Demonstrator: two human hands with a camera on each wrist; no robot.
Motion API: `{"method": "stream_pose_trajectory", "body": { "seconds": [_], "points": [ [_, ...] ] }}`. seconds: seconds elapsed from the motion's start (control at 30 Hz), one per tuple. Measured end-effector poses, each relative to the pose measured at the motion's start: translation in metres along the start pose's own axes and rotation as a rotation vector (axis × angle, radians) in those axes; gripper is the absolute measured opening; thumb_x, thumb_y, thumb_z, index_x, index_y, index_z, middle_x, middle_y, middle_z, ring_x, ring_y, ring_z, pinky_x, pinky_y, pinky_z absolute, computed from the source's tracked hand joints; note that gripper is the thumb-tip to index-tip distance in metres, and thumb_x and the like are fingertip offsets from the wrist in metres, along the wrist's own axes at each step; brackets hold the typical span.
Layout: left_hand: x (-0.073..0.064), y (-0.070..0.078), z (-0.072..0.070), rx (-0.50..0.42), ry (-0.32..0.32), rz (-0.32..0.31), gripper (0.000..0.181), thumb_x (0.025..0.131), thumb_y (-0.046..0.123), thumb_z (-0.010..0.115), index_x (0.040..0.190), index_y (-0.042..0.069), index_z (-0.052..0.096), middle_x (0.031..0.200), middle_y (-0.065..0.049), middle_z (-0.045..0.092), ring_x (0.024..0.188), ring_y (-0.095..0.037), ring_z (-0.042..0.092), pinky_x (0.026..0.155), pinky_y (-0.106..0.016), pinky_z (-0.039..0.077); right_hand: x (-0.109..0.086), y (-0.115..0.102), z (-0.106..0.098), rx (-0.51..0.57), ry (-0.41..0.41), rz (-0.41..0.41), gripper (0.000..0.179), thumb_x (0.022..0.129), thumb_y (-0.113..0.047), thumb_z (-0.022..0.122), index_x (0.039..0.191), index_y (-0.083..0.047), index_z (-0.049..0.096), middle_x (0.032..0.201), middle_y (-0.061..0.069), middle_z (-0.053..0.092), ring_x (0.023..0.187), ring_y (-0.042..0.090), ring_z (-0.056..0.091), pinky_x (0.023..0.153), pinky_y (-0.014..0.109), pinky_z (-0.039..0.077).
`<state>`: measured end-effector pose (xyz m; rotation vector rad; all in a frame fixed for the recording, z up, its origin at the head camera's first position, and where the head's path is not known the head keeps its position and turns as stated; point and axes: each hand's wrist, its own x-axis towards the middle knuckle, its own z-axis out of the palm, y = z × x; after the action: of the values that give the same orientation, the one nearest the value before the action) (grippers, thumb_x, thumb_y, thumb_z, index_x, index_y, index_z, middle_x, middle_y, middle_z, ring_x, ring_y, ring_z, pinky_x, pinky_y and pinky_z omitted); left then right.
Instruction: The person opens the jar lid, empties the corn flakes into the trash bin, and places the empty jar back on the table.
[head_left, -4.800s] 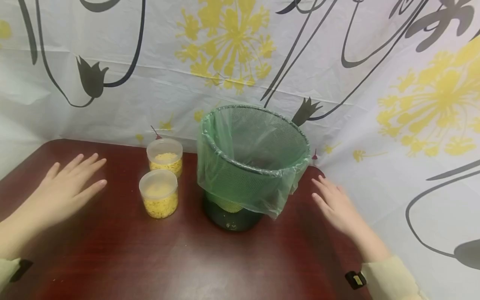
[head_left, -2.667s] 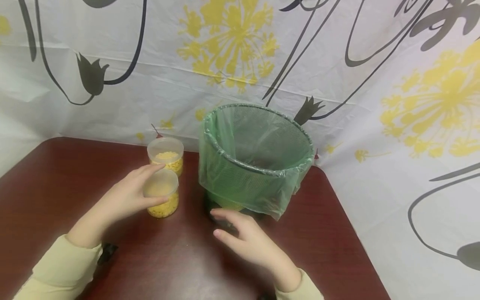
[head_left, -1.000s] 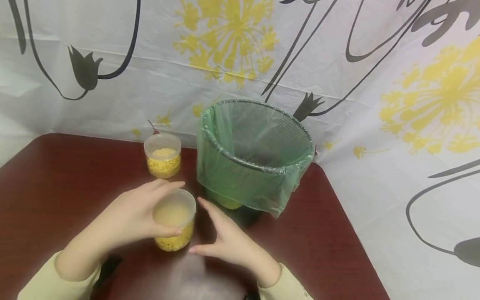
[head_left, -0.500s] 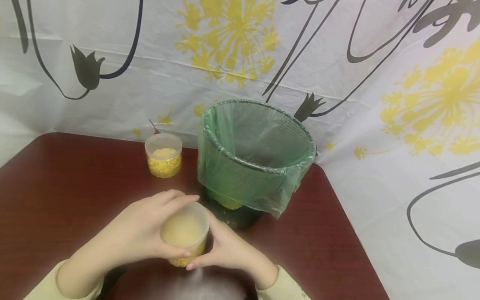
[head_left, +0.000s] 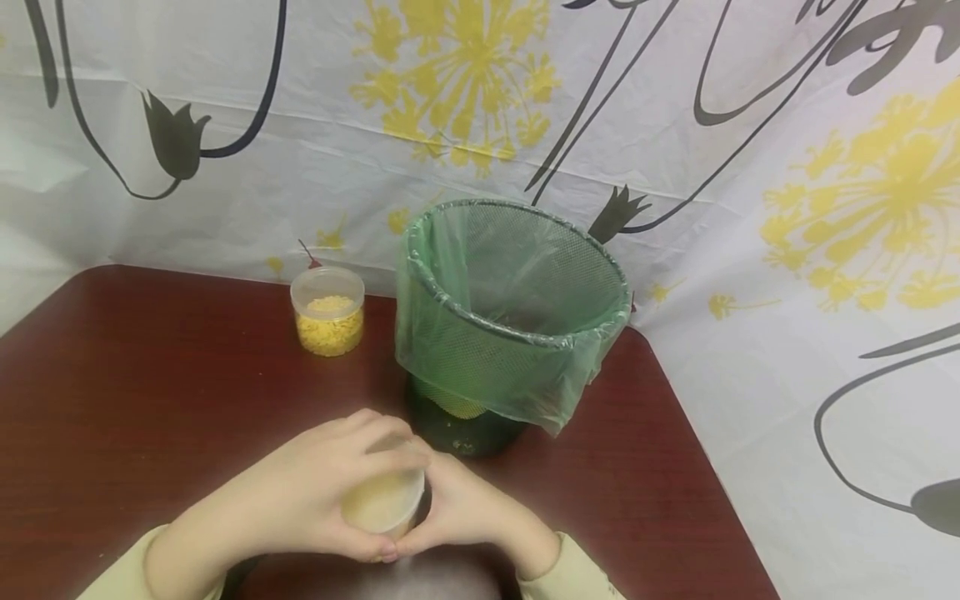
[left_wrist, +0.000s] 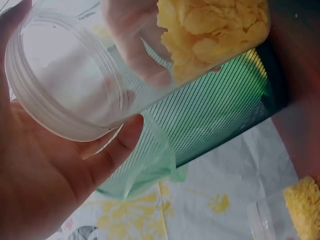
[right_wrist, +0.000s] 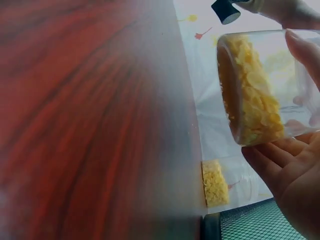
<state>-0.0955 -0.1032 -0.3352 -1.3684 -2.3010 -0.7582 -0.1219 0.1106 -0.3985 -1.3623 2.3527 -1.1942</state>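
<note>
A clear plastic jar (head_left: 382, 504) of yellow flakes, like corn flakes, is held between both hands near the front of the table. My left hand (head_left: 307, 492) grips its whitish screw lid (left_wrist: 65, 75) from above, fingers spread around the rim. Around the jar's side curl the fingers and thumb of my right hand (head_left: 480, 512). Both thumbs meet at the near side of the jar. In the right wrist view the jar's base shows raised off the tabletop, and the flakes (right_wrist: 257, 90) lie at the bottom end.
A second lidded jar of yellow flakes (head_left: 328, 321) stands at the back of the dark red table (head_left: 150, 375). Right of it, just beyond the hands, is a mesh wastebasket (head_left: 487, 367) with a green bag folded over its rim. A patterned cloth (head_left: 247, 200) hangs behind.
Both hands came in from the sides. The left took the front jar and brought it nearer and rightward; the right closed around it. The left fingers have since wrapped farther over the lid.
</note>
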Motion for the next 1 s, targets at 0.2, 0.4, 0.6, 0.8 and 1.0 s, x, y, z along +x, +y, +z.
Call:
{"method": "stream_pose_trajectory", "body": {
  "seconds": [0.2, 0.4, 0.6, 0.8, 1.0],
  "points": [
    [-0.001, 0.002, 0.011, 0.019, -0.056, -0.015, 0.055, 0.067, 0.053, 0.078, 0.116, 0.032, 0.065, 0.117, 0.01, 0.052, 0.106, -0.009, 0.049, 0.083, -0.032, 0.048, -0.006, 0.005, -0.002, 0.014, -0.074, -0.018, 0.105, 0.064, -0.025, 0.09, 0.145, -0.02, 0.024, 0.137, -0.004, 0.041, 0.115, 0.007, 0.049, 0.097, 0.025, 0.041],
    [-0.002, 0.003, 0.02, 0.004, -0.098, 0.014, 0.057, 0.068, 0.056, 0.077, 0.118, 0.032, 0.065, 0.117, 0.009, 0.053, 0.104, -0.009, 0.048, 0.082, -0.03, 0.048, -0.013, 0.012, -0.002, 0.03, -0.124, -0.038, 0.103, 0.064, -0.025, 0.09, 0.144, -0.02, 0.025, 0.137, -0.005, 0.04, 0.117, 0.007, 0.046, 0.099, 0.026, 0.039],
    [-0.005, 0.005, 0.026, 0.005, -0.111, 0.039, 0.056, 0.069, 0.057, 0.076, 0.118, 0.031, 0.066, 0.118, 0.009, 0.053, 0.103, -0.008, 0.049, 0.08, -0.029, 0.049, -0.019, 0.013, 0.0, 0.002, -0.157, -0.038, 0.09, 0.067, -0.027, 0.088, 0.139, -0.019, 0.035, 0.131, -0.006, 0.046, 0.112, 0.003, 0.049, 0.095, 0.022, 0.041],
    [0.001, 0.008, 0.024, 0.057, -0.145, 0.081, 0.057, 0.065, 0.054, 0.078, 0.115, 0.032, 0.066, 0.112, 0.011, 0.052, 0.099, -0.007, 0.048, 0.077, -0.03, 0.049, -0.021, 0.013, 0.001, 0.029, -0.156, -0.004, 0.093, 0.065, -0.028, 0.09, 0.138, -0.022, 0.033, 0.13, -0.01, 0.046, 0.111, 0.002, 0.049, 0.094, 0.022, 0.042],
    [0.011, 0.012, 0.013, 0.158, -0.265, 0.113, 0.061, 0.061, 0.056, 0.077, 0.116, 0.031, 0.065, 0.107, 0.008, 0.053, 0.095, -0.009, 0.047, 0.069, -0.028, 0.047, -0.022, 0.011, 0.0, -0.012, -0.155, -0.01, 0.093, 0.065, -0.031, 0.09, 0.138, -0.019, 0.035, 0.129, -0.009, 0.046, 0.11, 0.001, 0.049, 0.093, 0.02, 0.042]
  ]
}}
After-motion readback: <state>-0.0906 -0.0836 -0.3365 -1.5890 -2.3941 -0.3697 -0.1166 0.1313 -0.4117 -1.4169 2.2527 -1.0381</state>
